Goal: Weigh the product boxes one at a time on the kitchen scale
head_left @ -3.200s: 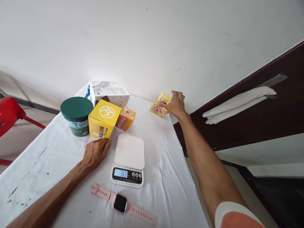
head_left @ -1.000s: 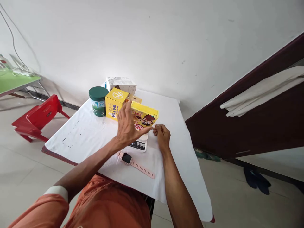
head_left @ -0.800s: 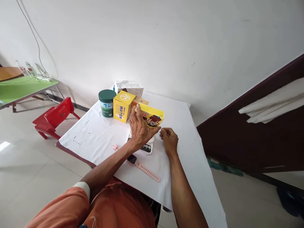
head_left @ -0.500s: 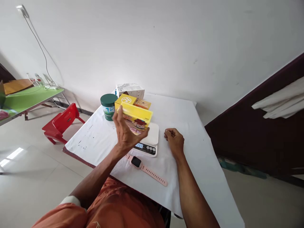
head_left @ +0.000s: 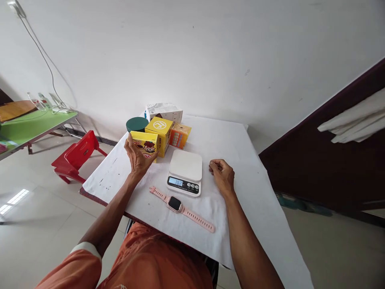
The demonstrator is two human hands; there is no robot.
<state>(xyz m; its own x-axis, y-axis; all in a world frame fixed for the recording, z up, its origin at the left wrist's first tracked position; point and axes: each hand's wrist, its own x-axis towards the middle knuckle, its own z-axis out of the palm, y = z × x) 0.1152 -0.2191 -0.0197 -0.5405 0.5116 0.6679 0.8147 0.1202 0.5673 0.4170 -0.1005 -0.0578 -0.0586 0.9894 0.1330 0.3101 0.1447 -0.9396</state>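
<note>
My left hand (head_left: 138, 158) grips a yellow box with cartoon print (head_left: 147, 141) by its sides, in front of a green-lidded tub (head_left: 136, 124) and beside another yellow box (head_left: 159, 125). My right hand (head_left: 222, 175) rests on the white cloth with its fingers curled together; whether anything is in them is hidden. Between the hands stands a white digital scale (head_left: 185, 165) with a bare platform and a lit display. A pink-strapped smartwatch (head_left: 175, 203) lies face up in front of the scale.
Behind the yellow boxes are an orange box (head_left: 179, 135) and a white carton (head_left: 165, 111). A red chair (head_left: 76, 154) stands on the floor to the left, near a green table (head_left: 45, 125) with bottles. The white-clothed table (head_left: 240, 138) meets the wall at the back.
My left hand has carried the yellow cartoon box from above the scale leftward to the front of the tub. The scale's display has changed. My right hand stays in place.
</note>
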